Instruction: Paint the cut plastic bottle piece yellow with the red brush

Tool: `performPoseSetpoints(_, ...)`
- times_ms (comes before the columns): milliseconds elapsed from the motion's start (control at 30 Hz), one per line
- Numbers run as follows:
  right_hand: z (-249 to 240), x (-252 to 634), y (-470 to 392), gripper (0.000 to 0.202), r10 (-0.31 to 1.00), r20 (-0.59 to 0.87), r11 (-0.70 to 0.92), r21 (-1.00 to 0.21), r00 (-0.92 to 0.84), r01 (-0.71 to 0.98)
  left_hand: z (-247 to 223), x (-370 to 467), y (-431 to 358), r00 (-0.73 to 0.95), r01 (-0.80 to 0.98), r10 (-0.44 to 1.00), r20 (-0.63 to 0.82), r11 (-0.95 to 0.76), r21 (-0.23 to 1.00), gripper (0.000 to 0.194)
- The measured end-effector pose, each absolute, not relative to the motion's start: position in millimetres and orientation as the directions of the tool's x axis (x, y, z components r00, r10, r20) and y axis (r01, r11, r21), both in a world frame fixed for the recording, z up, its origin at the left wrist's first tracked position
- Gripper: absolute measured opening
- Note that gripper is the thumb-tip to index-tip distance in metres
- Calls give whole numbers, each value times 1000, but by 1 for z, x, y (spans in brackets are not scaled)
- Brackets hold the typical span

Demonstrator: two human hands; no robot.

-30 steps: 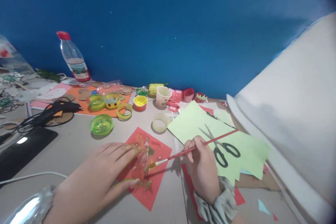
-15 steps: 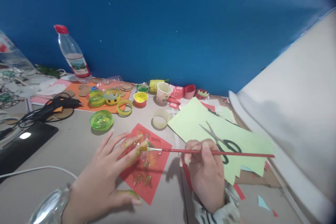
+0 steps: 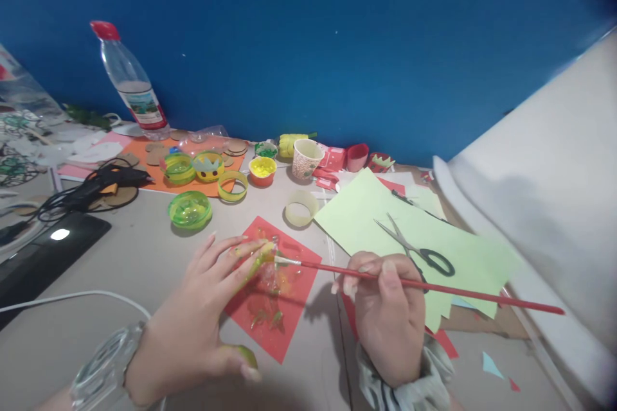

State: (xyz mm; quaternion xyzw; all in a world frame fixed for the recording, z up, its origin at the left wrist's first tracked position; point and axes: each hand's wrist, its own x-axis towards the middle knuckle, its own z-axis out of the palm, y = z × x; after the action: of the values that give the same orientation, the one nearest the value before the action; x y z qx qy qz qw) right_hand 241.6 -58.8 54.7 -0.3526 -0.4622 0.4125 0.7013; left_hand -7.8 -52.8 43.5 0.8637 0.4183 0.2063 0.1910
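Watch (image 3: 107,363): clear-strapped, sat on L wrist.
L hand (image 3: 190,314): grip open, fingers spread over red sheet.
R hand (image 3: 389,318): closed round slim red-handled paintbrush (image 3: 457,290); bristles were at L fingertips.
Red sheet (image 3: 282,345): square paper, lay flat betw. hands w/ clear paint-streaked plastic (image 3: 270,279) on top.
Scissors (image 3: 409,246): black-handled metal pair, lay open on pale-green paper (image 3: 364,212).
Bowl (image 3: 189,210): green translucent plastic, stood beyond L hand.
Cup (image 3: 307,160): patterned paper, stood nr yellow paint pot (image 3: 263,173).
Bottle (image 3: 139,99): clear plastic, red-capped, stood by blue wall (image 3: 308,45).
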Motion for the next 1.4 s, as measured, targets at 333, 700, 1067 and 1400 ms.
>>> performPoseSetpoints(333, 55, 241, -61, 27, 916, 374, 399, -891, 144, -218, 45, -7, -51, 540, 621, 823, 178, -532, 576, 115)
performPoseSetpoints(700, 56, 243, -61, 24, 896, 410, 439, -875, 171, -203, 39, -11, -49, 572, 611, 808, 140, -534, 584, 114)
performPoseSetpoints(1067, 60, 243, -61, 24, 883, 449, 469, -863, 140, -187, 43, -12, -50, 563, 604, 810, 167, -540, 586, 106)
performPoseSetpoints(1400, 63, 243, -61, 24, 912, 389, 410, -877, 133, -249, 41, -10, -53, 567, 600, 794, 219, -581, 550, 103)
